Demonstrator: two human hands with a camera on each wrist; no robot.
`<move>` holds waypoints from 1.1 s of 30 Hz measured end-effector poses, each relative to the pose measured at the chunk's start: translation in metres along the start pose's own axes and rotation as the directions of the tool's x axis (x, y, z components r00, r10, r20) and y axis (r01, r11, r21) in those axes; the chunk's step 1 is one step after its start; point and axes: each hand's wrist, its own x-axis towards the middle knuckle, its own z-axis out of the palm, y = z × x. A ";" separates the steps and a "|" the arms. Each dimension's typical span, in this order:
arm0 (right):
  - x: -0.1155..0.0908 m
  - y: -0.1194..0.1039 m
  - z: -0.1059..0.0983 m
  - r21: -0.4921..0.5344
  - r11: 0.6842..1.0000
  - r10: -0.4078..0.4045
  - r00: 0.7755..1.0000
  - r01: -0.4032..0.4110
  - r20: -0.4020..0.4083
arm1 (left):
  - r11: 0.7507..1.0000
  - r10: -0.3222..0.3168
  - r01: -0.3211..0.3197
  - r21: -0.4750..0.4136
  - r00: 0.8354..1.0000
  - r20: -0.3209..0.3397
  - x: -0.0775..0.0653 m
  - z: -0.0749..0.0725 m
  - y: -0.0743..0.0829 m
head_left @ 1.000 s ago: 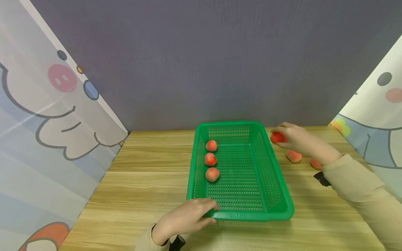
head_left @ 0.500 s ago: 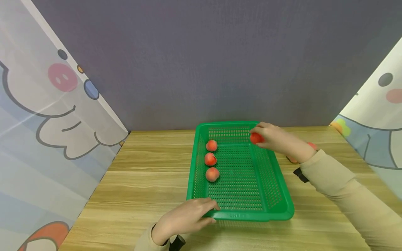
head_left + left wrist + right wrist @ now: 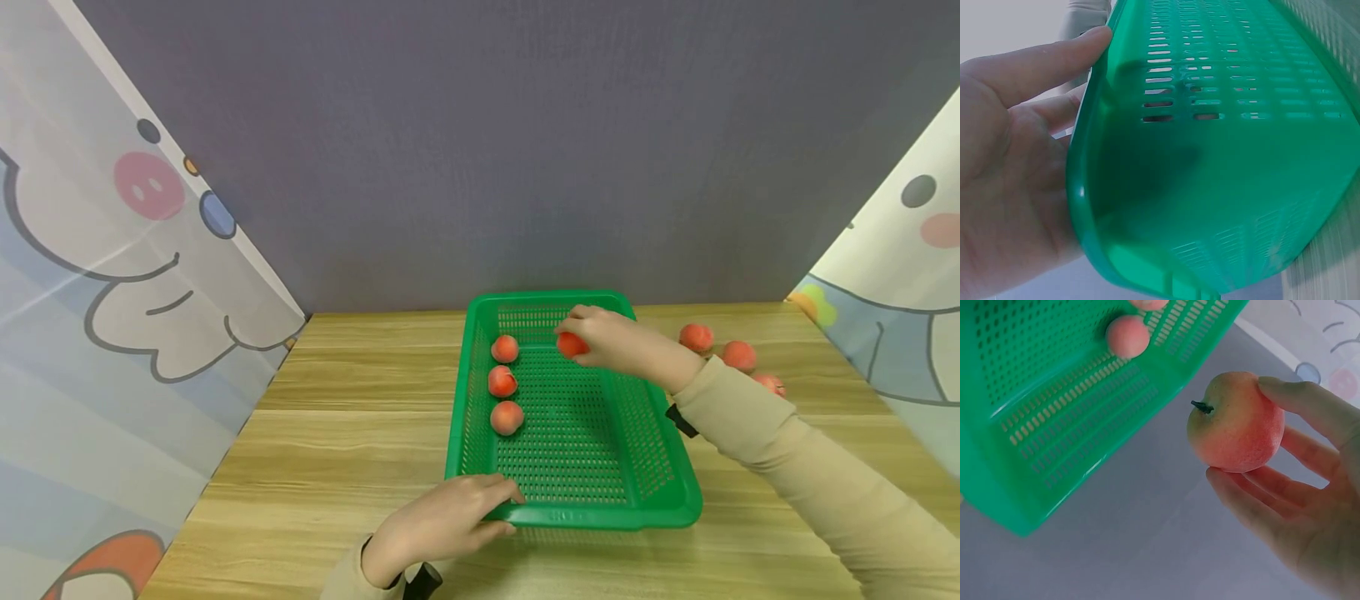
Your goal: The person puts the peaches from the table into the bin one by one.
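Note:
My right hand (image 3: 611, 340) pinches a red-and-yellow peach (image 3: 1235, 422) between thumb and fingers, over the far part of a green plastic basket (image 3: 570, 515). In the right wrist view its short dark stem points away from the palm. My left hand (image 3: 457, 515) grips the basket's near rim at the left corner, the thumb (image 3: 1054, 62) on the outer side and the fingers partly hidden behind the rim. Inside the basket, a far peach (image 3: 506, 349), a middle peach (image 3: 502, 382) and a near peach (image 3: 507, 417) stand in a row along the left wall.
On the wooden table (image 3: 352, 433), right of the basket, lie a back peach (image 3: 696, 337), another peach (image 3: 739, 356) and a third peach (image 3: 770, 384) partly behind the right sleeve. A grey panel (image 3: 525, 150) rises behind, with cartoon-printed sheets at both sides.
My right hand has carried the peach leftward from beside the basket, across its right rim, to above its inside. The left hand and the basket have stayed put.

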 end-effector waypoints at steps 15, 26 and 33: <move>0.019 -0.029 0.024 0.023 0.992 -0.123 0.992 0.123 -0.005 | 1.000 0.015 -0.015 0.020 1.000 -0.009 0.000 0.000 0.000; 0.026 -0.046 0.043 0.146 0.971 -0.201 0.975 0.187 0.091 | 1.000 0.011 -0.011 0.002 1.000 -0.007 0.000 0.000 0.000; 0.028 -0.056 0.052 0.142 0.973 -0.201 0.967 0.179 0.159 | 1.000 0.017 -0.017 0.007 1.000 -0.010 0.000 0.000 0.001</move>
